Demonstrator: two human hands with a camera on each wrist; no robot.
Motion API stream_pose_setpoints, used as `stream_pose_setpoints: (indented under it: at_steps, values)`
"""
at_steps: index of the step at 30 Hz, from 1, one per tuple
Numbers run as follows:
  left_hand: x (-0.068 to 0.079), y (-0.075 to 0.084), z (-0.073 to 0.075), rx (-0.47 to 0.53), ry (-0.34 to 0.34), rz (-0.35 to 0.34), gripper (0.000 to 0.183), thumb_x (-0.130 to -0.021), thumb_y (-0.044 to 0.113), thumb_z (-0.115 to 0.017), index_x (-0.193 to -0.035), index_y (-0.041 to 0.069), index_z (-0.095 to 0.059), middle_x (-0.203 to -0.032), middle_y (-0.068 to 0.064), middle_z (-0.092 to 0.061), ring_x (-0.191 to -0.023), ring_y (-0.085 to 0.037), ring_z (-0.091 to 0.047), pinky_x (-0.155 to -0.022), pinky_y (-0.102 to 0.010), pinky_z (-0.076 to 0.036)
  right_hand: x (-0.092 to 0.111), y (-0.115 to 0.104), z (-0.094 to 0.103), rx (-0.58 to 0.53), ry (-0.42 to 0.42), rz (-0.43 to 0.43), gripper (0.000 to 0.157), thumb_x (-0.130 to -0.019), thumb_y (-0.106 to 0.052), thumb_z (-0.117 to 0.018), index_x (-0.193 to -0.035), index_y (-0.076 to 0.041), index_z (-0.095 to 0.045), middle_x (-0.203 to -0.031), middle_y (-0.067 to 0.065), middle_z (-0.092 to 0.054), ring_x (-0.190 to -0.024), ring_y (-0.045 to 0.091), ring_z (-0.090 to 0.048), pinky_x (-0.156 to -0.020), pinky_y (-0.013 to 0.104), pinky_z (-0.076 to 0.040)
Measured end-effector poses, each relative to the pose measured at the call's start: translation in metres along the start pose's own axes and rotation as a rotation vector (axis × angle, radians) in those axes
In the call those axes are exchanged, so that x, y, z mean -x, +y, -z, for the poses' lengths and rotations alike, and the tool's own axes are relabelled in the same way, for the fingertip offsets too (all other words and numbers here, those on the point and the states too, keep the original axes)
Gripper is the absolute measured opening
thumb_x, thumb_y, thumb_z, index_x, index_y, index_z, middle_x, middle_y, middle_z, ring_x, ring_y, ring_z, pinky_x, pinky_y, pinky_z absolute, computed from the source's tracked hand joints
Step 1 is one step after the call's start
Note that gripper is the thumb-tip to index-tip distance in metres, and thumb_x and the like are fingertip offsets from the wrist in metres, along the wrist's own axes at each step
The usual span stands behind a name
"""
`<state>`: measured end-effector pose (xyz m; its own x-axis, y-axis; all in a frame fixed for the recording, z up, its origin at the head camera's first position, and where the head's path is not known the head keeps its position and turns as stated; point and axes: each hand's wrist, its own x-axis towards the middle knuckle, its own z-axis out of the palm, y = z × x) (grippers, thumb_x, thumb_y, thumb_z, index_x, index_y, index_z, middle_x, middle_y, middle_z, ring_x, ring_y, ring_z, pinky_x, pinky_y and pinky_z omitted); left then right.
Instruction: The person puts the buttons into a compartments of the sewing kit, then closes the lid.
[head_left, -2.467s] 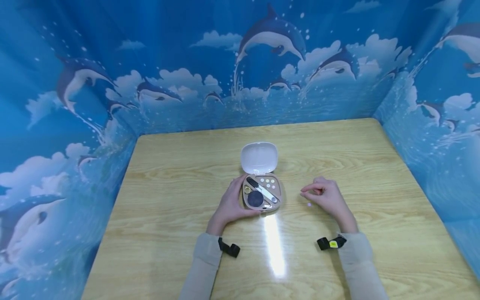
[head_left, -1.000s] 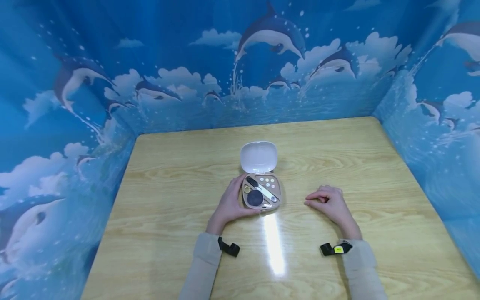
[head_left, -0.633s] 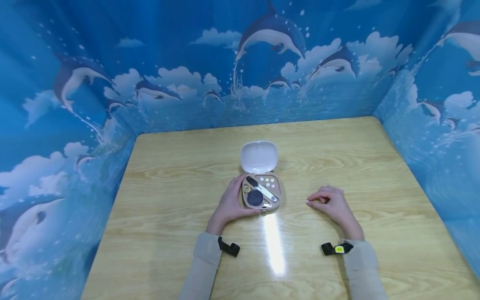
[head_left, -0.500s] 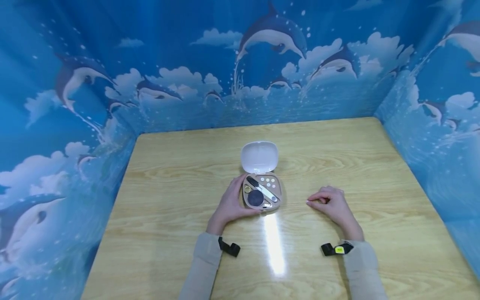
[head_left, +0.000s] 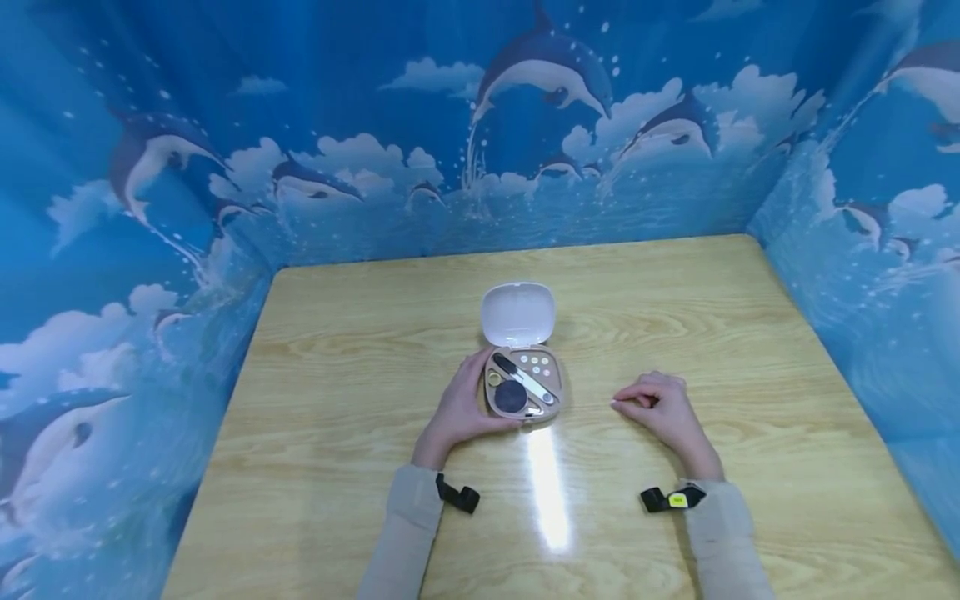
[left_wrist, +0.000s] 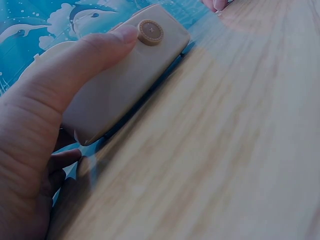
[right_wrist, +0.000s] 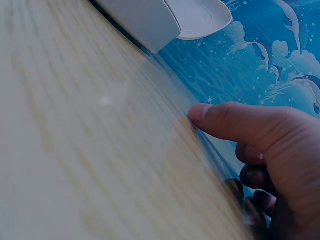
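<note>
A small beige case (head_left: 557, 371) lies on the table with its white lid (head_left: 517, 315) raised behind it. My left hand (head_left: 465, 408) grips the case from the left. In the left wrist view its thumb presses near the round brown catch (left_wrist: 150, 32) on the front. Inside are several white buttons (head_left: 535, 361), a long white tool with a black end (head_left: 532, 387), a dark round disc (head_left: 511, 397) and a gold-coloured ring (head_left: 494, 378). To the right, my right hand (head_left: 663, 412) pinches a small white button between thumb and forefinger, low at the table; the fingers mostly hide it.
The wood-grain table (head_left: 360, 358) stretches out on every side of the case. A blue dolphin-print curtain (head_left: 420, 192) hangs along its back and sides. Glare (head_left: 549, 492) shines on the tabletop in front of the case.
A small pale button lay on the table below my right hand; the hand has come slightly down and right, and its fingertips now pinch it. My left hand and the case have stayed put.
</note>
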<state>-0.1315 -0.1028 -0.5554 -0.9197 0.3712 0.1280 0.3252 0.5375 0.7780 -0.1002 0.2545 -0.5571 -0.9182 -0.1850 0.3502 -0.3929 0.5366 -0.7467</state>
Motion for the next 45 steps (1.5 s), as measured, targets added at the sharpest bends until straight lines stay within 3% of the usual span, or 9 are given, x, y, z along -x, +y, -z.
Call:
stream_pose_setpoints:
  at_steps: [20,27,34,45]
  values:
    - [0.001,0.001,0.001,0.002,0.006,0.002,0.13,-0.051,0.056,-0.094,-0.157,0.034,-0.022,-0.156,0.004,-0.034,-0.141,-0.021,-0.035,-0.114,-0.052,-0.032,-0.003,-0.008,0.0,-0.032,-0.025,-0.075,0.013,-0.076,-0.009,-0.086,-0.083,-0.018,-0.079,-0.06,-0.004,-0.043,-0.061,0.012,-0.038,-0.056,0.026,-0.031]
    - [0.001,0.002,0.001,-0.004,0.002,0.008,0.13,-0.051,0.057,-0.094,-0.157,0.034,-0.022,-0.158,0.004,-0.032,-0.143,-0.021,-0.031,-0.117,-0.051,-0.026,-0.01,-0.018,0.001,-0.028,-0.023,-0.113,0.012,-0.077,-0.01,-0.085,-0.083,-0.019,-0.079,-0.061,-0.004,-0.044,-0.063,0.013,-0.038,-0.057,0.027,-0.032]
    - [0.001,0.002,0.001,0.005,-0.009,0.017,0.13,-0.052,0.057,-0.094,-0.157,0.034,-0.021,-0.158,0.005,-0.031,-0.144,-0.019,-0.03,-0.12,-0.047,-0.019,-0.02,-0.026,-0.002,-0.037,-0.002,-0.057,0.014,-0.076,-0.007,-0.085,-0.082,-0.017,-0.079,-0.06,-0.005,-0.043,-0.063,0.013,-0.038,-0.065,0.027,-0.031]
    - [0.002,0.001,0.001,0.009,-0.002,0.006,0.13,-0.051,0.057,-0.094,-0.157,0.032,-0.023,-0.157,0.003,-0.033,-0.143,-0.021,-0.032,-0.116,-0.051,-0.029,-0.039,-0.038,-0.008,-0.032,0.009,-0.034,0.013,-0.075,-0.008,-0.085,-0.082,-0.016,-0.078,-0.059,-0.004,-0.043,-0.064,0.013,-0.039,-0.069,0.03,-0.03]
